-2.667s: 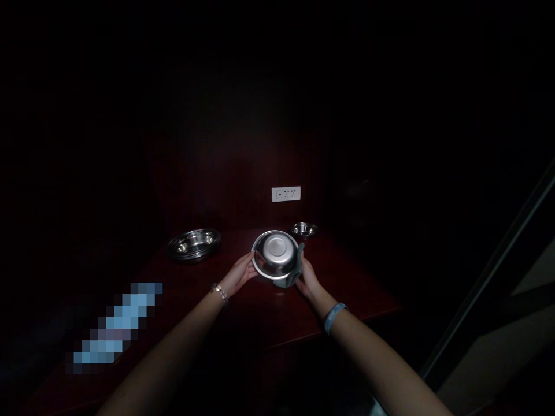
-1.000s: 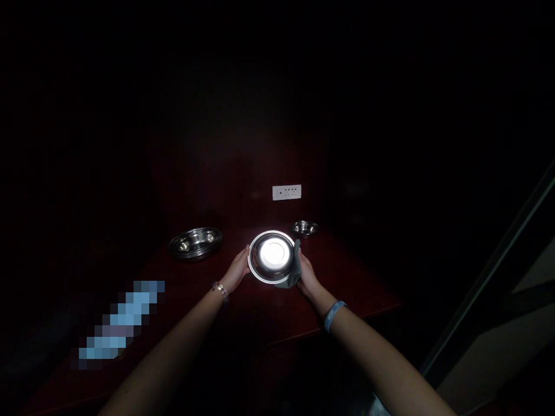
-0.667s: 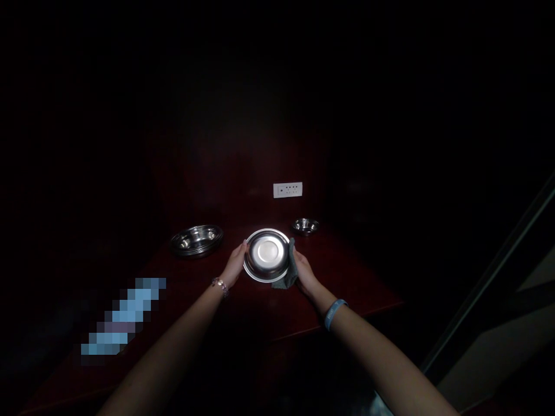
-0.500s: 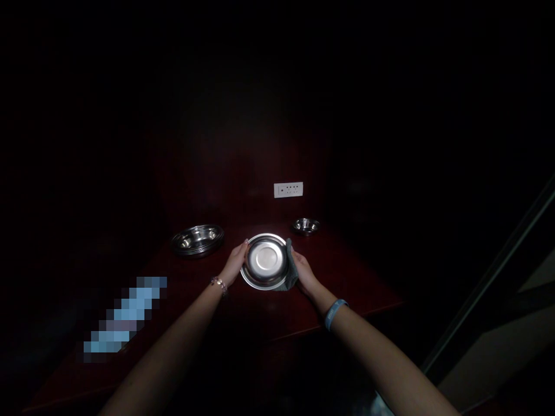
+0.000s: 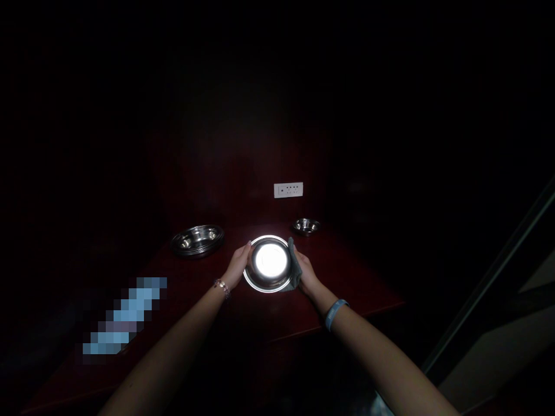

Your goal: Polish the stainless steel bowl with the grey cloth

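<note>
A shiny steel bowl (image 5: 267, 264) is held above a dark red table (image 5: 347, 283), its underside turned toward me and glaring with reflected light. My left hand (image 5: 237, 267) grips its left rim. My right hand (image 5: 303, 270) holds a grey cloth (image 5: 295, 271) pressed against the bowl's right side. A beaded bracelet is on my left wrist and a blue band on my right wrist.
A stack of wide steel dishes (image 5: 197, 240) lies at the left back of the table. A small steel bowl (image 5: 306, 226) sits at the back right, below a white wall socket (image 5: 288, 189). A blurred blue patch (image 5: 121, 318) lies near the left edge. The room is very dark.
The bowl has turned and tilted between my hands, so its flat base now flashes bright. Both hands stay on it, the cloth still against its right side.
</note>
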Tool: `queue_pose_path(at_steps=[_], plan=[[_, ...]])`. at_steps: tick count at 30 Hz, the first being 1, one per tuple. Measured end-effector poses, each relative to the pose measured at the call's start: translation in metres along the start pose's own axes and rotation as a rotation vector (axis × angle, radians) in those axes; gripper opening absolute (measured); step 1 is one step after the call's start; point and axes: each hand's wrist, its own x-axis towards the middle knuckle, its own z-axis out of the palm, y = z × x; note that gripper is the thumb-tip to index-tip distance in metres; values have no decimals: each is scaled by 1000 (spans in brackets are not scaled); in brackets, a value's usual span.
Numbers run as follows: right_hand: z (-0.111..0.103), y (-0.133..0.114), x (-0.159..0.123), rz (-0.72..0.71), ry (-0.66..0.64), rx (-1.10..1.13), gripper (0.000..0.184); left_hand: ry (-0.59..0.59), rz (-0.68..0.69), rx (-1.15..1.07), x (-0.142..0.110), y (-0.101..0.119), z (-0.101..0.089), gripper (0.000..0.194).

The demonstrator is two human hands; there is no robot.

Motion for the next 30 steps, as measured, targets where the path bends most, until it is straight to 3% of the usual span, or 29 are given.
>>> queue_pose_path(at_steps=[16,25,30], plan=[[-4,0,1,-88,119,-46,57,43,95,21,-1,1,2,46],[-3,-1,1,-107,123,-69,59,84,91,11,-1,3,4,49],[2,-3,-4,-118,58,-111,54,84,80,27,0,2,0,55]])
